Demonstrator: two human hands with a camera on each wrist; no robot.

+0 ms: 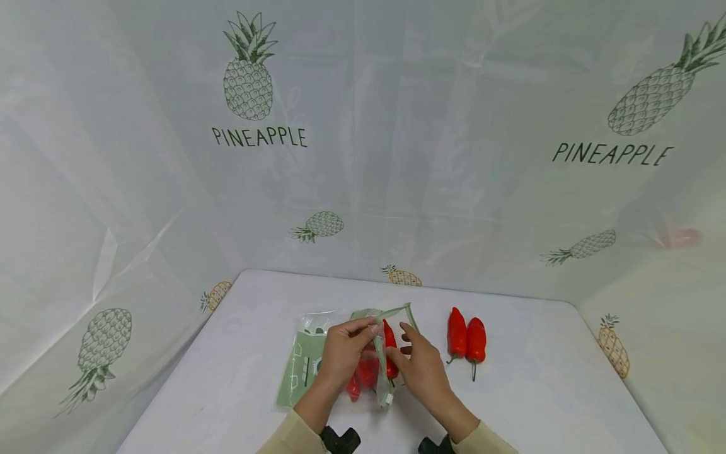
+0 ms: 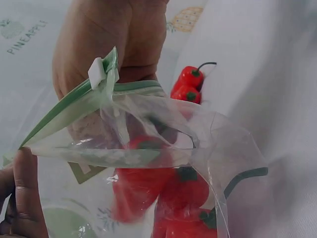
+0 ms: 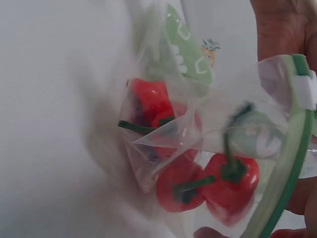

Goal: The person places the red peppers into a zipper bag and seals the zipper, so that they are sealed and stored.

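Note:
A clear slider zip bag with green print and a green zip strip lies on the table. My left hand pinches the edge of its mouth between thumb and fingers. Several red peppers show through the plastic. One more red pepper is at the bag's mouth, stem toward me; its stem looks blurred in the right wrist view. My right hand is beside that pepper at the opening, thumb and index finger spread apart. Some right fingers are hidden.
Two red peppers lie side by side on the white table, right of my right hand. A white cloth printed with pineapples hangs behind the table and around its sides.

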